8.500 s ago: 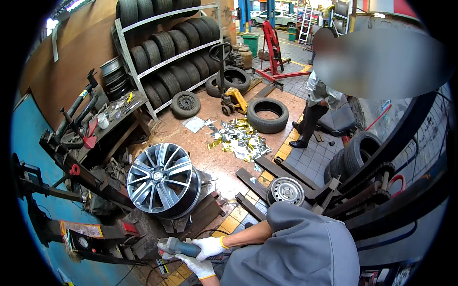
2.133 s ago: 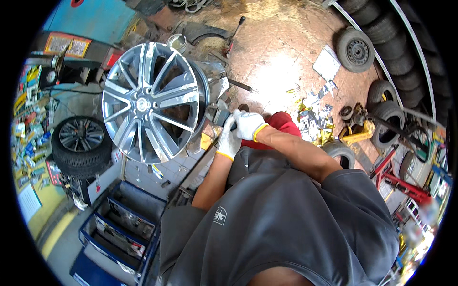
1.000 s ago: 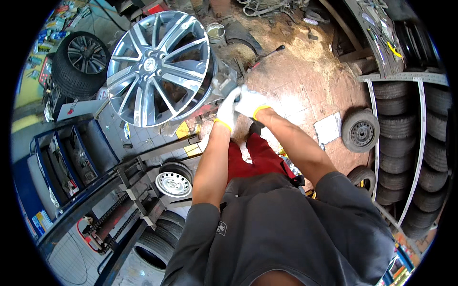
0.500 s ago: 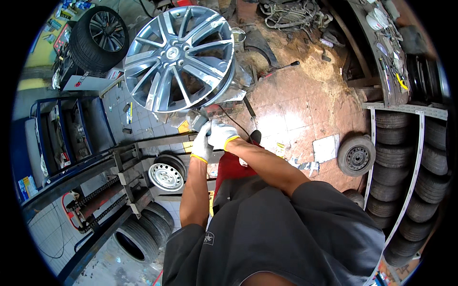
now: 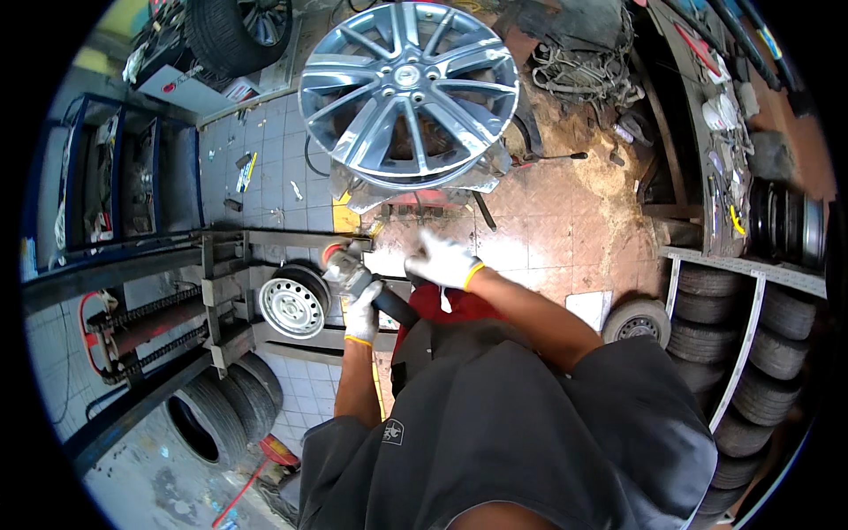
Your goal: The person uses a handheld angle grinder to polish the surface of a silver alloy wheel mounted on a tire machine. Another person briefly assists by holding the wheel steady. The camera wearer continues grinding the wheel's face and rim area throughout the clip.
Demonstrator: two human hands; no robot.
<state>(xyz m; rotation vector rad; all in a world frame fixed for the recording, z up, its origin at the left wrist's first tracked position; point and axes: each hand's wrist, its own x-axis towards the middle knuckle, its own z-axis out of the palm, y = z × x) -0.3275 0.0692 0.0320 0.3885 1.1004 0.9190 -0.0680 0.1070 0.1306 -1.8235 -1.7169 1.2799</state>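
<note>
Person stands bent over the workshop floor (image 5: 565, 221), dark grey top, both hands in white gloves with yellow cuffs.

Left hand (image 5: 360, 311): fingers clamped round the body of an angle grinder (image 5: 353, 276). The tool points up and to the left, its reddish head end near the edge of a metal rack (image 5: 265, 243). A dark handle or cable end runs from the grinder back toward the person's red apron (image 5: 442, 305).

Right hand (image 5: 442, 259): blurred; fingers look spread apart and hold nothing that I can make out. It sits just right of the grinder, apart from it, above the tiled floor.

Ahead of both hands: a large silver alloy wheel (image 5: 408, 88), multi-spoke, face up, resting on a low stand with red parts beneath. The grinder is near its lower edge but not touching it.

Surroundings: a small white steel wheel (image 5: 291, 307) sits in the rack just left of the left hand. Bare tyres (image 5: 212, 415) lie below the rack. A shelf of stacked tyres (image 5: 751, 336) runs down the right side. A cluttered worktop (image 5: 720, 115) with small tools stands at upper right. A blue tool trolley (image 5: 132, 177) is at far left, and a mounted tyre (image 5: 238, 31) at the top left.
</note>
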